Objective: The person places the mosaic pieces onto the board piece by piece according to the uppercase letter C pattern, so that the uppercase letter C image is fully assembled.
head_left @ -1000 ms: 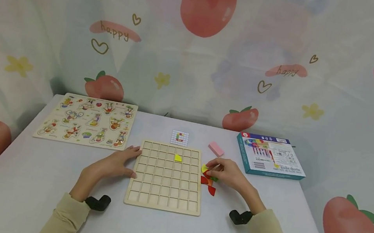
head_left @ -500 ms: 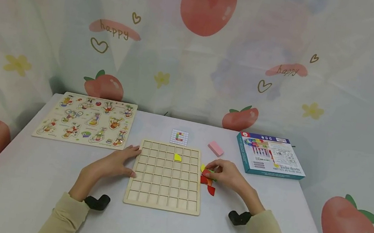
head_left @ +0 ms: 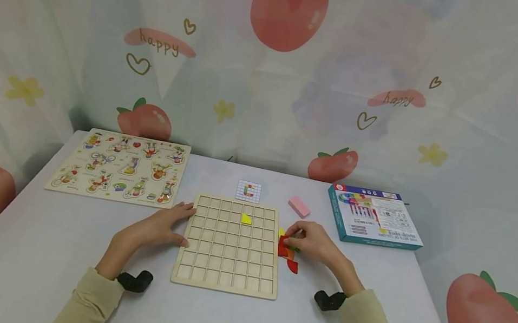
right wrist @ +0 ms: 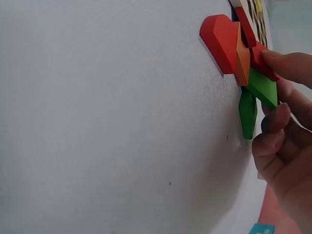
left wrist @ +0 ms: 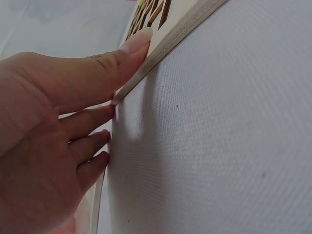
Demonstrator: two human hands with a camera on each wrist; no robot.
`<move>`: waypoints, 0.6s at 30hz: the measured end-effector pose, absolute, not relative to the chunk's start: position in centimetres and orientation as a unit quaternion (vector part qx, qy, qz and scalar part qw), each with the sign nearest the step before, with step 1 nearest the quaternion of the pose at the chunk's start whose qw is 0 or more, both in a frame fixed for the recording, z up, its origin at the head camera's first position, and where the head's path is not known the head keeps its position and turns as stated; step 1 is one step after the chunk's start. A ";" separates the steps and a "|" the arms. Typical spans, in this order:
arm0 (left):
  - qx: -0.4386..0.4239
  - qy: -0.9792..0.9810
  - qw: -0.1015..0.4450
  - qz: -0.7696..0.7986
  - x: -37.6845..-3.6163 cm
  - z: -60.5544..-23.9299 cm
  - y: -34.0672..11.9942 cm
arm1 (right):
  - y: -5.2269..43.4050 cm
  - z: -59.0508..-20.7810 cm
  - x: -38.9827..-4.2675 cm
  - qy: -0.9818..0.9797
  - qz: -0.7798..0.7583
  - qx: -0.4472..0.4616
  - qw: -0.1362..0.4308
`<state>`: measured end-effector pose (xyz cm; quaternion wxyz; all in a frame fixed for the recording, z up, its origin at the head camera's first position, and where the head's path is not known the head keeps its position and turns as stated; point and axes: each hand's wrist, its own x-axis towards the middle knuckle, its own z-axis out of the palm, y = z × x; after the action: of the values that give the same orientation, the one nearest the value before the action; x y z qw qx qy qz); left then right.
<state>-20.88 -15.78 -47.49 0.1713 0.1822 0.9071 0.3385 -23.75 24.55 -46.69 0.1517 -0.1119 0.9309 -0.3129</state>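
My left hand [head_left: 159, 226] rests at the left edge of a wooden grid board [head_left: 223, 282]. In the left wrist view the thumb [left wrist: 122, 61] lies on the board's rim, the other fingers reaching out loosely beside it. A yellow quarter-round piece [head_left: 246, 219] sits in one upper cell. Just right of the board, my right hand [head_left: 317, 241] pinches a red piece [right wrist: 259, 57] over a small pile. Around it lie a red rounded piece [right wrist: 219, 44], an orange piece [right wrist: 242, 58] and green pieces [right wrist: 263, 87]. A yellow piece [head_left: 281, 232] is partly hidden by the others.
Behind the board lies a small pattern card [head_left: 248, 190], with a pink block [head_left: 299, 206] to its right. An animal picture board [head_left: 120, 168] is at the back left. A teal-edged box [head_left: 374, 217] lies at the back right. Patterned cloth hangs behind the table.
My right fingers have shifted slightly among the pile, from beside the yellow piece onto a red one, and the red pieces moved a little. The left hand and board stay put.
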 end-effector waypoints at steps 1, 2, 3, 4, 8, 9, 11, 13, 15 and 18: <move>0.182 0.907 0.171 0.339 -20.9 -47.5 -15.8 | 24.5 -46.7 -23.8 0.930 -0.313 -0.115 0.151; 0.183 0.907 0.171 0.339 -20.9 -47.5 -15.8 | 24.4 -46.7 -23.7 0.930 -0.314 -0.118 0.152; 0.183 0.907 0.170 0.338 -20.9 -47.5 -15.8 | 24.4 -46.7 -23.7 0.929 -0.315 -0.120 0.152; 0.185 0.908 0.169 0.337 -20.9 -47.5 -15.8 | 24.3 -46.7 -23.7 0.928 -0.316 -0.122 0.153; 0.184 0.908 0.168 0.338 -21.0 -47.5 -15.8 | 24.1 -46.7 -23.8 0.925 -0.323 -0.126 0.154; 0.184 0.908 0.168 0.338 -21.0 -47.5 -15.8 | 24.1 -46.6 -23.8 0.925 -0.324 -0.126 0.154; 0.183 0.907 0.168 0.340 -21.0 -47.5 -15.8 | 24.1 -46.6 -23.7 0.925 -0.324 -0.127 0.152; 0.183 0.907 0.168 0.340 -21.0 -47.5 -15.7 | 24.1 -46.5 -23.7 0.926 -0.323 -0.130 0.147; 0.182 0.907 0.169 0.340 -20.9 -47.5 -15.7 | 24.1 -46.5 -23.7 0.926 -0.323 -0.133 0.142; 0.182 0.908 0.169 0.338 -20.9 -47.4 -15.7 | 24.3 -46.5 -23.7 0.924 -0.329 -0.139 0.133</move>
<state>-20.91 -15.70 -47.41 0.1687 0.1819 0.9077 0.3384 -23.70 24.34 -46.52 0.1330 -0.1394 0.9245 -0.3290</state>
